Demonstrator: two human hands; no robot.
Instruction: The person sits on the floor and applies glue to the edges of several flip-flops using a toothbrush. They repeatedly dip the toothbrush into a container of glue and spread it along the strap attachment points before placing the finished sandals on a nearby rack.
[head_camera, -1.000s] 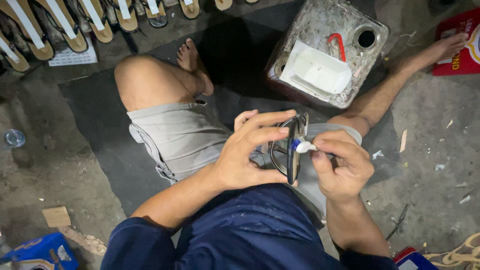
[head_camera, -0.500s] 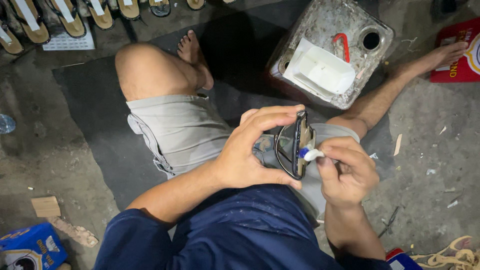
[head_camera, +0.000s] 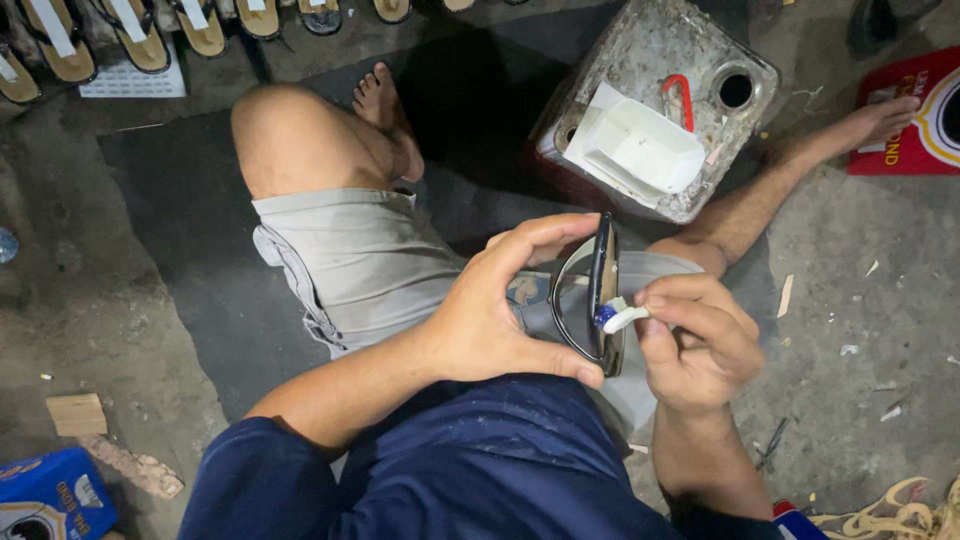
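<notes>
My left hand (head_camera: 500, 310) grips a dark sandal (head_camera: 603, 290) held on edge over my lap, its black strap looping out to the left. My right hand (head_camera: 700, 340) pinches a small white brush (head_camera: 622, 317) with a blue-tinted tip, and that tip touches the sandal's edge. I sit on the floor in grey shorts, one knee bent, the other leg stretched out to the right.
A stained metal can (head_camera: 660, 90) stands ahead, with a white tray (head_camera: 640, 150) and a red clip on top. A row of sandals (head_camera: 140, 35) lies at the far left. There is a red pack (head_camera: 915, 115) on the right, a blue box (head_camera: 50, 495) and a wood block (head_camera: 77, 413) at bottom left.
My hands and the sandal stay together while the view has shifted slightly. The brush tip has slid a little down the sandal's edge.
</notes>
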